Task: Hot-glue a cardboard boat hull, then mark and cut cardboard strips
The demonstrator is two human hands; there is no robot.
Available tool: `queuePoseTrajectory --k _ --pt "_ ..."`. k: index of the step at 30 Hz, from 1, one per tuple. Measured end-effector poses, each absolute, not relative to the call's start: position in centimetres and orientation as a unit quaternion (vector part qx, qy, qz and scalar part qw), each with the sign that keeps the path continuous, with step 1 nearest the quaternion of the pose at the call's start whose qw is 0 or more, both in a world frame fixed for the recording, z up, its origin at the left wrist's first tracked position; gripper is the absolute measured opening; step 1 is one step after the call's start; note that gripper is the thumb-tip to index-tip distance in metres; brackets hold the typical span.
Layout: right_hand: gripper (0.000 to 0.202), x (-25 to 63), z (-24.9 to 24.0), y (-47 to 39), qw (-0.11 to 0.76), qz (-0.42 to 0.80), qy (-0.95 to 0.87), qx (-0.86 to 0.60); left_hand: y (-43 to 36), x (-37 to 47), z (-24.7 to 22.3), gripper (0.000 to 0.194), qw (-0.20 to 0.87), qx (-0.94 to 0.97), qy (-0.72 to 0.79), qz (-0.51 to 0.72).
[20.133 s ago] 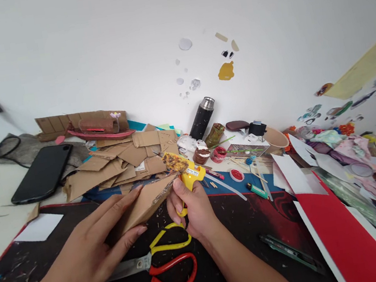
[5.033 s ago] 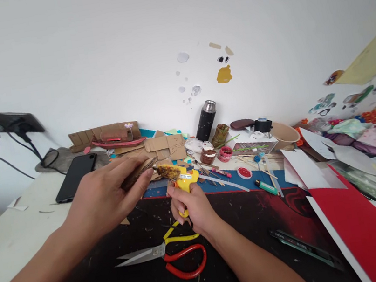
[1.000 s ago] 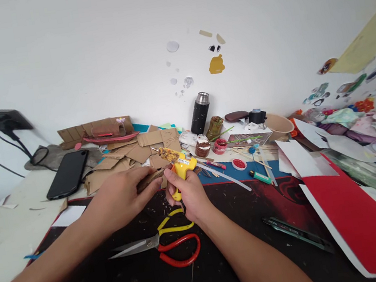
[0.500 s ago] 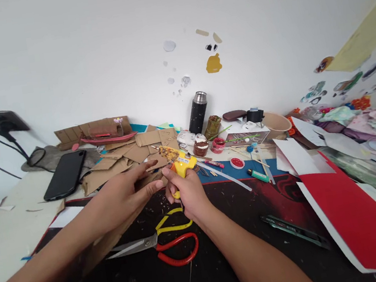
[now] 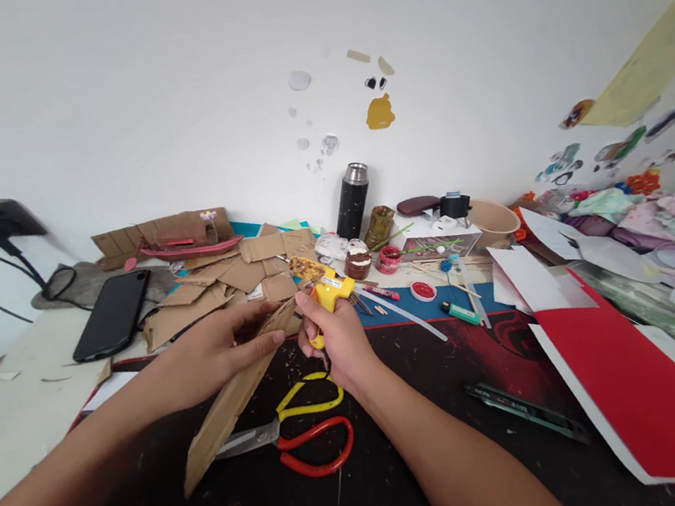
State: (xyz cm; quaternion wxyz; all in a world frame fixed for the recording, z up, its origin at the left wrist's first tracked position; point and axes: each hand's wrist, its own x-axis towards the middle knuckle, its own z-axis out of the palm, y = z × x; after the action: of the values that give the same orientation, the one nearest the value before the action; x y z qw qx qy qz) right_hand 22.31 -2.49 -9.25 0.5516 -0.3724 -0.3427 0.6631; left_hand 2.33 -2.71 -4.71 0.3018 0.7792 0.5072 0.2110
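Note:
My right hand (image 5: 338,333) is closed around the handle of a yellow hot glue gun (image 5: 331,289), its dark-stained nozzle end pointing up and to the left. A clear glue stick (image 5: 407,316) trails behind it to the right. In my left hand (image 5: 216,351) is a long piece of cardboard (image 5: 231,413), tilted on edge, its far end close by the glue gun. Scissors (image 5: 319,448) with one red and one yellow handle lie beneath my hands, the blade partly hidden by the cardboard.
Cardboard scraps (image 5: 194,308) pile up behind my left hand, with a phone (image 5: 113,314) beside them. A black flask (image 5: 353,202) and paint jars (image 5: 357,260) stand near the wall. To the right lie a utility knife (image 5: 526,411) and a red sheet (image 5: 641,377).
My left hand has lifted and tilted the cardboard, which lay lower behind the forearm before. The glue gun stays in my right hand, nearly still.

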Motion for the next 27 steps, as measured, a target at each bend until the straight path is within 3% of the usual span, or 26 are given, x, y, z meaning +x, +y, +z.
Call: queuePoseTrajectory --k 14,27 --pt "0.067 22.4 -9.1 -2.3 0.575 0.674 -0.327 -0.330 -2.3 1.9 -4.2 0.085 0.336 0.747 0.540 0.196" --pt "0.059 22.1 -9.1 -2.8 0.543 0.684 -0.339 -0.350 -2.3 1.8 -4.6 0.058 0.324 0.772 0.495 0.233"
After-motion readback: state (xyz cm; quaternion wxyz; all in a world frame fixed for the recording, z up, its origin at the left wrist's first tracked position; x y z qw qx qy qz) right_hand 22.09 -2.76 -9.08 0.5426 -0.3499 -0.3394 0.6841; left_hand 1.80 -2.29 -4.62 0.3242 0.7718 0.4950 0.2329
